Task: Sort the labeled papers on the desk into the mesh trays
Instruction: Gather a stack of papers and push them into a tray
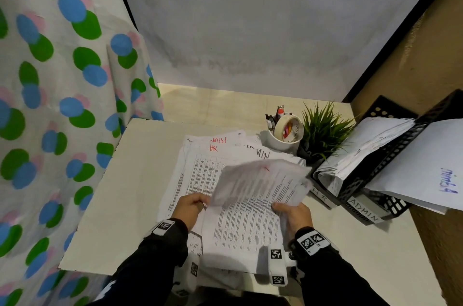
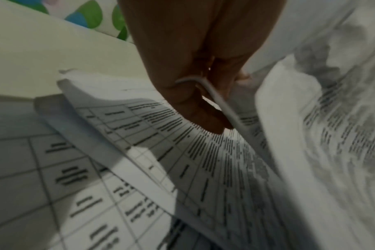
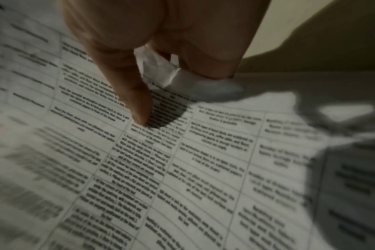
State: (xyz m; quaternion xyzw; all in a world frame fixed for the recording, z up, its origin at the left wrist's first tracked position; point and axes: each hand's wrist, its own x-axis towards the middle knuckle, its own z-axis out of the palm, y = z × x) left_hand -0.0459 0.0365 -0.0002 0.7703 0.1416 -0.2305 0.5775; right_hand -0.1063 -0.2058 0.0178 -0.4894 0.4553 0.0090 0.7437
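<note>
A pile of printed papers (image 1: pixel 200 170) lies mid-desk, with red "HR" and "ADMIN" marks showing on sheets at its far end. My left hand (image 1: pixel 191 205) pinches the left edge of a lifted, motion-blurred sheet (image 1: pixel 253 180); in the left wrist view the left hand (image 2: pixel 203 108) has that sheet's thin edge between thumb and fingers. My right hand (image 1: pixel 292 213) grips the right edge of a printed sheet (image 1: pixel 245 225); in the right wrist view the thumb lies on top of the sheet (image 3: pixel 182 169) and the right hand (image 3: pixel 158 84) has fingers curled under a folded edge. Black mesh trays (image 1: pixel 390 155) labelled "HR" and "ADMIN" stand at right, holding papers.
A white cup (image 1: pixel 281 140) with pens and a tape roll stands behind the pile, next to a small green plant (image 1: pixel 325 130). A dotted cloth (image 1: pixel 62 105) hangs at left. A white panel (image 1: pixel 250 29) closes the back. Bare desk (image 1: pixel 125 193) lies left of the papers.
</note>
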